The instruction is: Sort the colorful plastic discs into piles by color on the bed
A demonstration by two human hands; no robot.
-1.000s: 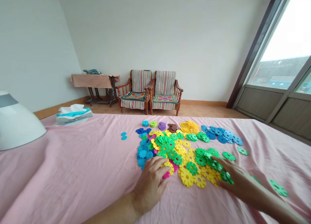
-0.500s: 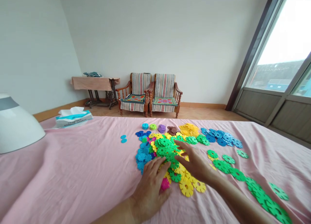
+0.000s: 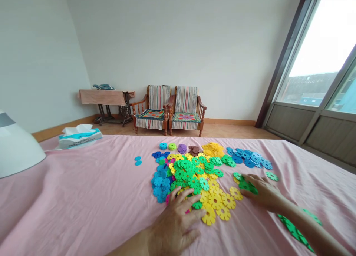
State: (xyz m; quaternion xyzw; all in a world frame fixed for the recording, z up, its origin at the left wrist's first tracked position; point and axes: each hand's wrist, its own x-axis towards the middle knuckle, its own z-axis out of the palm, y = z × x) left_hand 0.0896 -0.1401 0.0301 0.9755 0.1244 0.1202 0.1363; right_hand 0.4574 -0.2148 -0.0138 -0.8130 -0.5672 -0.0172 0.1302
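Note:
My left hand lies with fingers spread at the near edge of the mixed pile, over yellow and pink notched plastic discs. Its fingertips reach the green notched discs heaped there. Farther right, my right hand is open, its fingers stretched over a few green discs on the cloth. Between both hands lie yellow notched discs. Light blue discs border the pile's left side. A row of green discs runs partly hidden under my right forearm.
Sorted groups sit along the back: purple, brown, orange-yellow and blue discs. A tissue packet and a white rounded object stand left on the pink cloth. Two wooden chairs stand beyond.
My right hand has moved right, away from the central pile, onto the green discs there. My left hand has shifted slightly right with its fingers spread wider. More green discs show on the pile.

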